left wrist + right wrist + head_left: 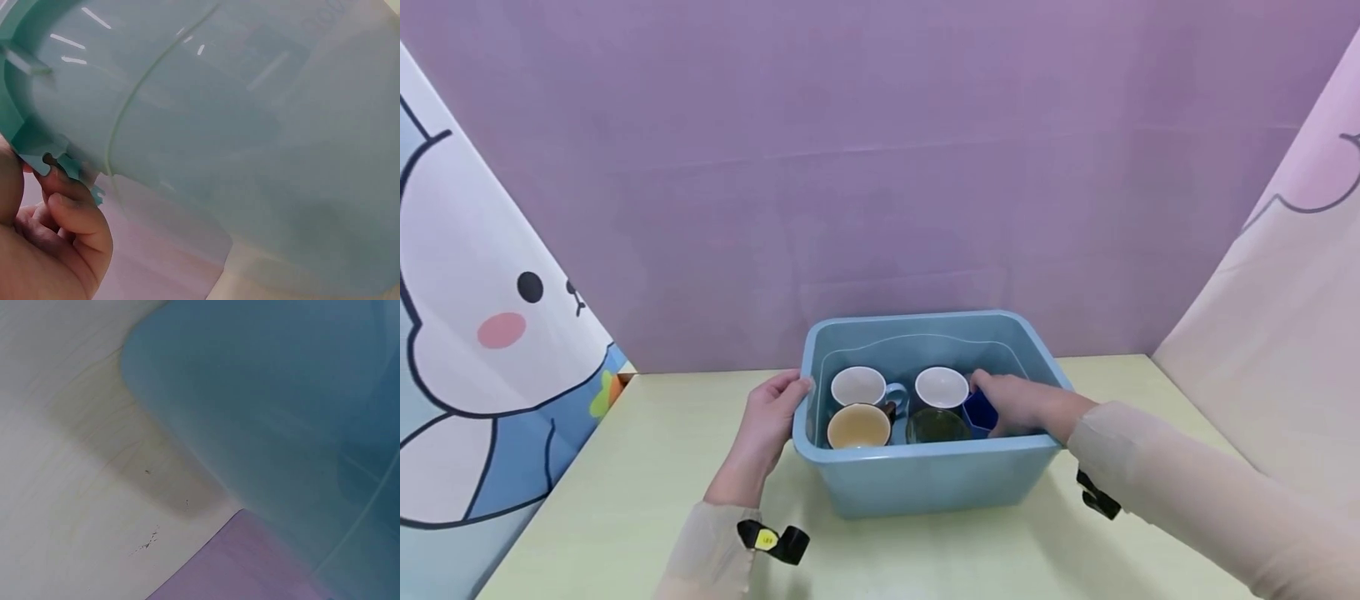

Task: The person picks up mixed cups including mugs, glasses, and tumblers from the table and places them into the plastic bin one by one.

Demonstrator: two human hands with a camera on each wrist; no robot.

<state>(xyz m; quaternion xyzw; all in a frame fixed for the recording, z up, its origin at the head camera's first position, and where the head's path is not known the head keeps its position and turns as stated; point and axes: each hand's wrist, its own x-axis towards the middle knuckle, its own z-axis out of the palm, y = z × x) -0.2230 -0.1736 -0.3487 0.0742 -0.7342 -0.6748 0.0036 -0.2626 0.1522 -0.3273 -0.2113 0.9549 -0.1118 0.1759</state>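
A light blue plastic bin (925,479) stands on the table. At its left end my left hand (771,421) grips the rim, thumb on top; the left wrist view shows the fingers (81,219) curled under the rim's edge. My right hand (1018,400) reaches over the right side into the bin and holds a dark blue angular cup (979,414), partly covered by the hand. Beside that cup are a white-lined cup (942,387) and a dark green glass-like cup (937,426). Further left sit a white-lined mug (858,386) with a blue handle and a cream-lined mug (858,427) with a dark handle.
The pale yellow table (647,500) runs back to a purple cloth backdrop (887,183). Cartoon-printed panels stand at left (467,275) and right (1292,300). The right wrist view shows the bin's outer wall (250,412) close up, without the hand.
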